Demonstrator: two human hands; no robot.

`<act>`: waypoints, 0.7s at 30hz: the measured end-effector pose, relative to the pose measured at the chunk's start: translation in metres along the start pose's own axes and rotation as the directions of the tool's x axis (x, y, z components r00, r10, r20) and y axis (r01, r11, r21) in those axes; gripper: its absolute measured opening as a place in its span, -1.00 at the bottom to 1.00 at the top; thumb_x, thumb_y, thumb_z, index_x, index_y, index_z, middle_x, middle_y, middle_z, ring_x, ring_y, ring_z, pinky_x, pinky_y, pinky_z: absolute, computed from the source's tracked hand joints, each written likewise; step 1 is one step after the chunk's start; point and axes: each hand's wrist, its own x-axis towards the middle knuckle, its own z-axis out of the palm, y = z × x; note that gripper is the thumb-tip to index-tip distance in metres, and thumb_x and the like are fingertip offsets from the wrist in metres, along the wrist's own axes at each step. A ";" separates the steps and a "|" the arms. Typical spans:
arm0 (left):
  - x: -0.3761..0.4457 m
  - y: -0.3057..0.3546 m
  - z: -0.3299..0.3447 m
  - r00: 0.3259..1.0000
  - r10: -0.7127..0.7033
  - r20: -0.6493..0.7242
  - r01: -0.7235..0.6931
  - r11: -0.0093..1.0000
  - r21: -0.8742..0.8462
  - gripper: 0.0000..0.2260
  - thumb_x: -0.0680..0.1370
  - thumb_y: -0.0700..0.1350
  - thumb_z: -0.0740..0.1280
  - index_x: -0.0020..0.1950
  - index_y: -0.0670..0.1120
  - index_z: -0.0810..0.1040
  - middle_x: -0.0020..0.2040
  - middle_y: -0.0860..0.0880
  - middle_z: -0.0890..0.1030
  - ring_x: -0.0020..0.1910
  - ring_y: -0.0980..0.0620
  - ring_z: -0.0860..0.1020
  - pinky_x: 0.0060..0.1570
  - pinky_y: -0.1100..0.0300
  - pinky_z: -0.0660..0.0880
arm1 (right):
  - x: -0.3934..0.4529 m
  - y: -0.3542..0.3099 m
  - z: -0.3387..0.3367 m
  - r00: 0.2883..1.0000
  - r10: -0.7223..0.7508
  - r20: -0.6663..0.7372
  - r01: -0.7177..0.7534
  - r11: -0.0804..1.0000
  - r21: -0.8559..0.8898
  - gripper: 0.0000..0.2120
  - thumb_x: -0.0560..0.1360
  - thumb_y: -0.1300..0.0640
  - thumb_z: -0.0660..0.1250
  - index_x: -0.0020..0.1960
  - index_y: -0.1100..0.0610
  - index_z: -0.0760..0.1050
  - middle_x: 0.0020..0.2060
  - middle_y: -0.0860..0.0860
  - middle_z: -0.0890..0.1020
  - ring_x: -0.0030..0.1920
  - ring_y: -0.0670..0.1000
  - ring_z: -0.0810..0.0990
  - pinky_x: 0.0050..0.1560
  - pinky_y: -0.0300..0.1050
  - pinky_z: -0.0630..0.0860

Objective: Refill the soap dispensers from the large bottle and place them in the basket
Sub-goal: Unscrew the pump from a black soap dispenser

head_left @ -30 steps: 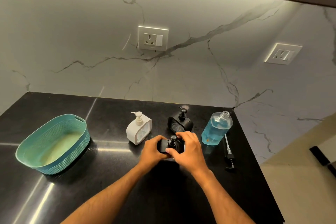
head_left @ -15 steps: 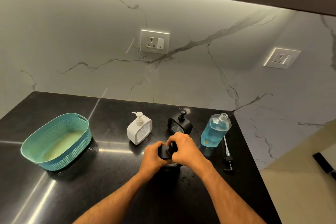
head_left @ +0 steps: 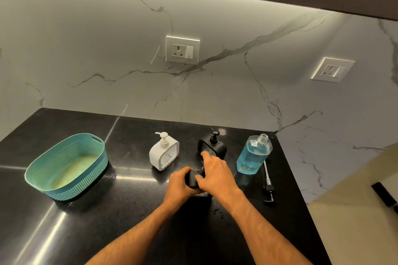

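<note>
At the counter's near middle: both your hands meet on one small black dispenser [head_left: 192, 179].
Left hand [head_left: 179, 185]: your fingers are curled round the dispenser's left side, gripping its body.
Right hand [head_left: 216, 175]: it lies over the dispenser's top, fingers bent around the pump area; the pump itself is hidden under your hand, so exactly what you pinch cannot be told.
Second black dispenser [head_left: 213, 146]: upright just behind your right hand, pump on.
White dispenser [head_left: 163, 153]: upright to the left of the black ones, pump on.
Large bottle [head_left: 254, 155]: uncapped, blue soap inside, to your right.
Loose pump [head_left: 268, 185]: lying on the counter [head_left: 129, 221] beside the bottle.
Basket [head_left: 66, 165]: teal, well apart on the left.
</note>
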 end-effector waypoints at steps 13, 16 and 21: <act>-0.001 0.001 -0.001 0.999 -0.031 0.018 0.031 0.999 -0.029 -0.62 0.18 0.09 0.60 -0.09 0.04 0.61 -0.21 0.06 0.68 -0.20 0.02 0.65 -0.16 -0.10 0.59 | -0.003 -0.011 -0.002 0.991 -0.004 0.136 0.004 1.000 0.007 -0.29 0.33 0.13 0.46 0.46 0.00 0.36 0.17 0.02 0.54 0.26 0.06 0.50 0.18 -0.06 0.52; -0.001 0.001 -0.001 1.000 -0.026 0.015 0.027 0.999 -0.031 -0.66 0.21 0.05 0.60 -0.11 0.04 0.60 -0.23 0.07 0.67 -0.22 0.03 0.63 -0.18 -0.11 0.57 | -0.003 -0.014 -0.003 0.997 0.032 0.067 -0.026 0.995 -0.092 -0.49 0.40 -0.05 0.49 0.29 0.03 0.46 0.14 0.04 0.54 0.19 0.08 0.53 0.10 -0.01 0.54; -0.001 -0.001 -0.003 0.999 -0.001 0.052 0.001 1.000 -0.008 -0.60 0.21 0.07 0.64 -0.03 0.08 0.60 -0.16 0.10 0.67 -0.16 0.09 0.63 -0.12 0.00 0.60 | -0.005 -0.016 -0.008 0.996 0.064 0.060 -0.062 0.997 -0.034 -0.84 0.43 0.20 0.44 0.01 0.09 0.59 -0.02 0.05 0.63 0.05 0.08 0.64 0.03 -0.03 0.64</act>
